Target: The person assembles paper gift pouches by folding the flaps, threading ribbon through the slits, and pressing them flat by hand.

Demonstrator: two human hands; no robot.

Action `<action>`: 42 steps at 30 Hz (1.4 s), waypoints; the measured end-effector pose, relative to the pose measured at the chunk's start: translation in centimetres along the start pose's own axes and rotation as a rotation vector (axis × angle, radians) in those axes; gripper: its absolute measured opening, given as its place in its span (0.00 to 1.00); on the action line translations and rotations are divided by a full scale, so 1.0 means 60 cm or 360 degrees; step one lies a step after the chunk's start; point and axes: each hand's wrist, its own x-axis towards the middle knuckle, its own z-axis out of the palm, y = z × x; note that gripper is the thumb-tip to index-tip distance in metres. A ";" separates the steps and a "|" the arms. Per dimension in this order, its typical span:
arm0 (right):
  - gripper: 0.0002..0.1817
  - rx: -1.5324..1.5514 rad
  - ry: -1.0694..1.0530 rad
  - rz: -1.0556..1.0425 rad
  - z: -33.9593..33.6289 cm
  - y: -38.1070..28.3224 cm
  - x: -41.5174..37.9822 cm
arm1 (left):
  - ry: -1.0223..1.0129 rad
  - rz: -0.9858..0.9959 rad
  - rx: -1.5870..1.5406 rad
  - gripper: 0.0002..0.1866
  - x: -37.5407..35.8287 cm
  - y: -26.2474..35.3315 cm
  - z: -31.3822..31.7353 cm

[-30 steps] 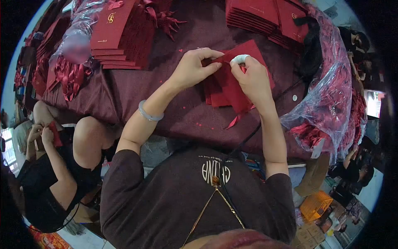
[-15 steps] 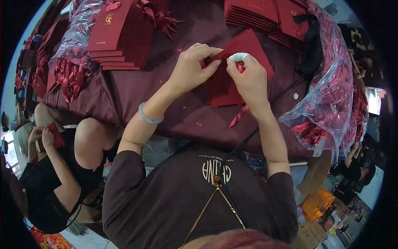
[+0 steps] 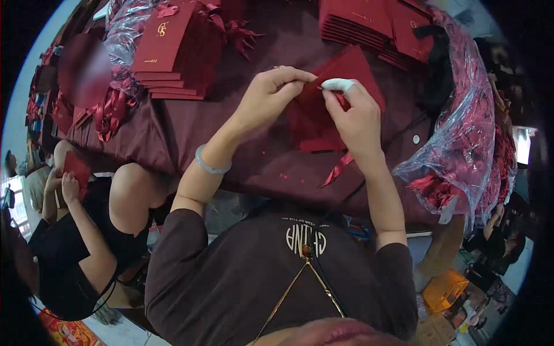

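Note:
A red paper bag or folder (image 3: pixel 352 69) lies tilted on the cloth-covered table, under and behind both hands. My left hand (image 3: pixel 277 86) pinches at its edge with thumb and index finger; a ring and a pale bracelet show on that side. Close to its fingertips, my right hand (image 3: pixel 353 106), with a white wrap on one finger, is closed on a red ribbon (image 3: pixel 336 171), whose loose end hangs below the palm toward the table's front edge. What exactly the left fingertips grip is too small to tell.
Stacks of red bags (image 3: pixel 167 52) stand at the back left, others (image 3: pixel 358 23) at the back right. Clear plastic with red ribbons (image 3: pixel 456 144) lies at the right edge. A white round piece (image 3: pixel 416 139) is near it. Another person's hands (image 3: pixel 70 184) hold something red at left.
My left thumb and index finger have drawn closer together, and the white-wrapped finger has straightened toward them. The whole view has shifted slightly.

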 end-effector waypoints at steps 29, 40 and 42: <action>0.08 0.0288 -0.0328 -0.0399 -0.014 0.028 0.010 | -0.0587 0.0235 0.0014 0.14 0.018 -0.051 0.003; 0.09 0.0025 -0.0618 -0.0342 -0.038 0.019 0.019 | -0.0257 0.0753 0.1065 0.04 0.001 -0.021 0.013; 0.09 -0.0085 -0.0668 -0.0307 -0.043 0.005 0.017 | -0.0207 0.0813 0.1154 0.03 0.000 -0.026 0.013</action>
